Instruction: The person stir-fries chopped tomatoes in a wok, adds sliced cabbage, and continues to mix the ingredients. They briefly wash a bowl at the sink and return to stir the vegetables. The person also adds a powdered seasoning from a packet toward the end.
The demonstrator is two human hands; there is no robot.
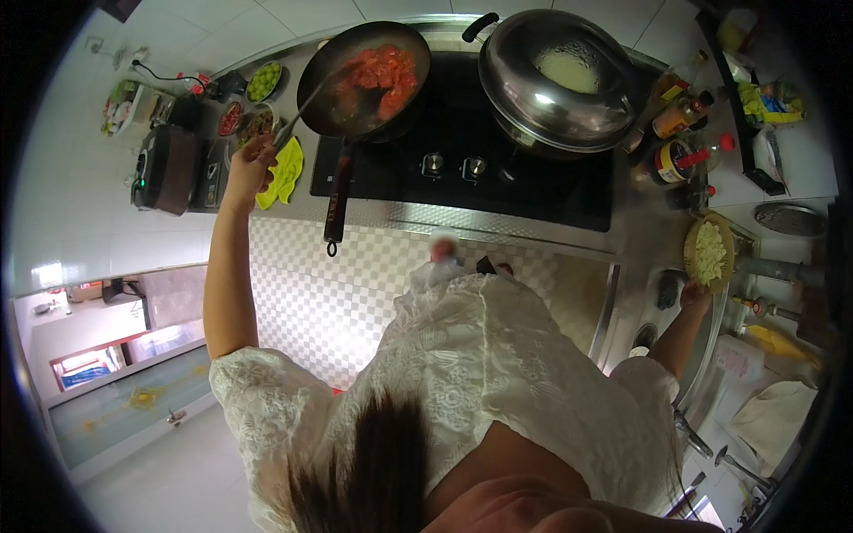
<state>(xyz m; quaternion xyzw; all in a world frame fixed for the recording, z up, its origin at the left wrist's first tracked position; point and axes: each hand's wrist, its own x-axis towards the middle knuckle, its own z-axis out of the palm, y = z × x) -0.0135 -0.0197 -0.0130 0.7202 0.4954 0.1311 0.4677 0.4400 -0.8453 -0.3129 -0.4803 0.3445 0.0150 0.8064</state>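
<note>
My left hand (252, 166) grips the handle of a cooking spatula (308, 101). Its far end reaches into a dark frying pan (318, 65), where it is partly lost among red, cooked tomato-like pieces (380, 73). The pan sits over the left side of a black glass hob (453, 120), its long handle (338, 193) pointing towards me. Out to the right, my right hand (695, 298) holds the near edge of a small yellowish basket or bowl (728, 250). Pale chopped pieces (706, 253) fill it; my fingers underneath are mostly hidden.
A large wok with a domed steel lid (526, 80) covers the hob's right side. Bottles (680, 160) crowd the right corner near the sink (696, 346). A yellow-green cloth (285, 174), a bowl of green pieces (264, 82) and a dark rice cooker (166, 170) stand left.
</note>
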